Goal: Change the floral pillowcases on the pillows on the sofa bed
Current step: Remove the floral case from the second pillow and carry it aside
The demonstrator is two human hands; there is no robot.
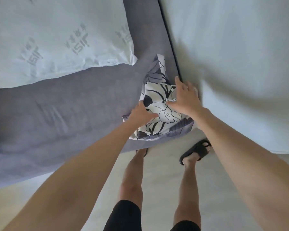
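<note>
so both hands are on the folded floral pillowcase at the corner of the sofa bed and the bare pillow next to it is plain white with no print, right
Not quite. The head view shows both hands, left and right, on the floral pillowcase, but the bare pillow has grey printed logos.

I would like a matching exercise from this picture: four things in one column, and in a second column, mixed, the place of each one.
Things:
1. bare pillow
2. floral pillowcase
3. left hand
4. black sandal

Places:
A. on the floor, worn on a foot
B. at the far left of the sofa bed
C. on the near left edge of the folded cloth
D. at the sofa bed's near right corner, under both hands

Pairs: 1-B, 2-D, 3-C, 4-A

The right hand lies spread on the pillowcase's far right part.
</note>
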